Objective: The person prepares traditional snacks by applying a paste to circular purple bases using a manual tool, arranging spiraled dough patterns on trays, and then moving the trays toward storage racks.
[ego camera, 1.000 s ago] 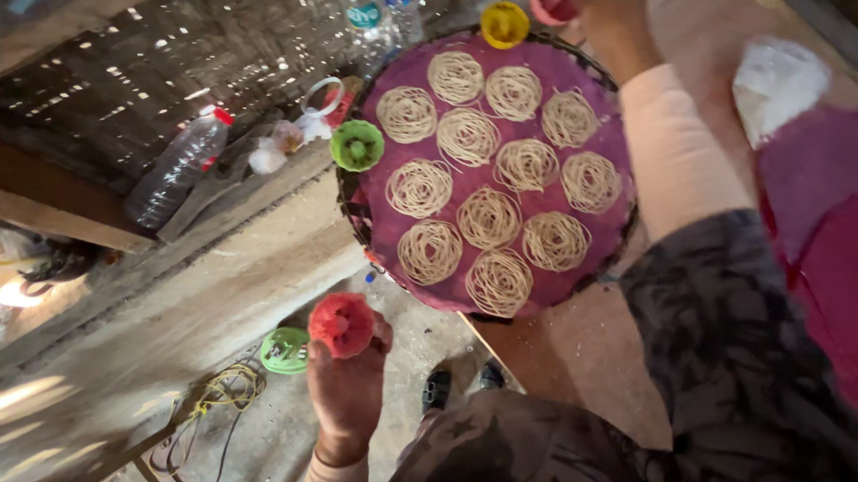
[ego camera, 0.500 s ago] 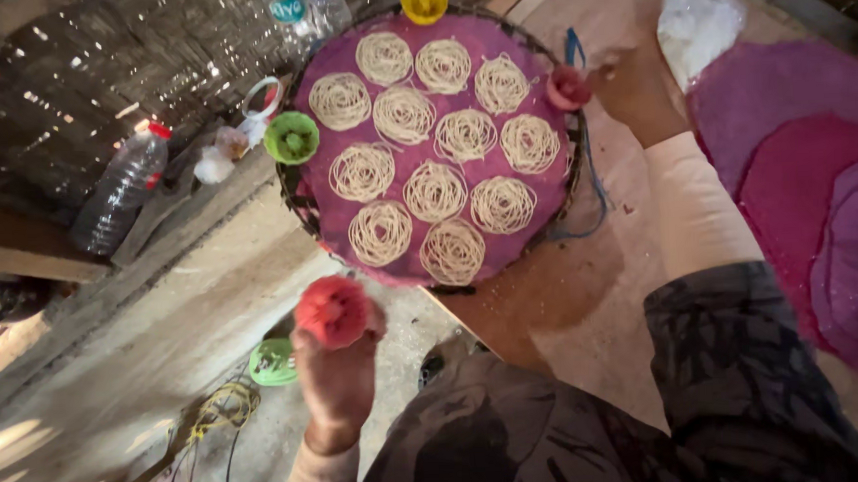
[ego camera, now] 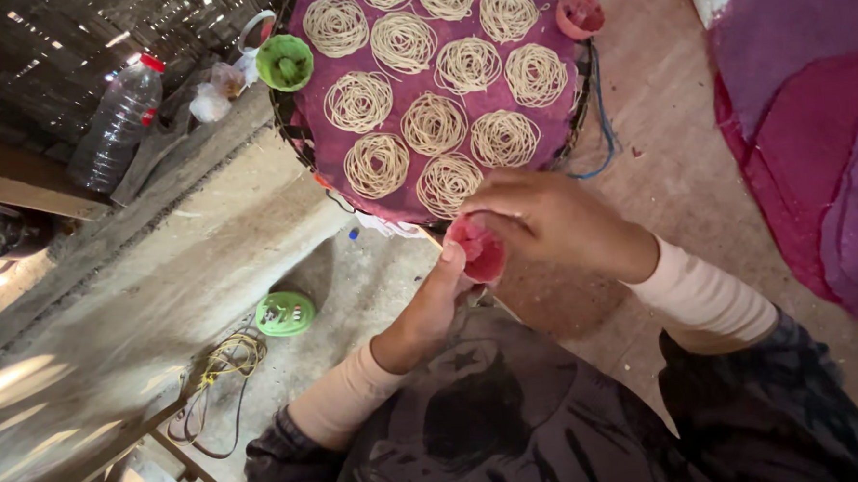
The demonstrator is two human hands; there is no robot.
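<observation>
A small red cup [ego camera: 476,252] sits between both hands just below the round tray's near edge. My left hand [ego camera: 438,298] grips it from underneath. My right hand [ego camera: 547,218] comes in from the right, fingers curled over the cup's top. The round tray [ego camera: 299,145] carries a purple cloth [ego camera: 403,205] with several coils of pale noodle strands [ego camera: 433,123] laid in rows. A green cup [ego camera: 284,61] rests at the tray's left rim and a pink cup [ego camera: 578,14] at its upper right rim.
A clear plastic bottle with a red cap [ego camera: 113,123] lies at the upper left by a woven wall. A green round device [ego camera: 284,313] and yellow cord [ego camera: 224,361] lie on the floor below. Purple and pink cloths [ego camera: 810,138] are stacked at the right.
My right hand has left the pink cup at the tray's far rim and come down to the red cup. My left hand has brought that cup up toward the tray's near edge.
</observation>
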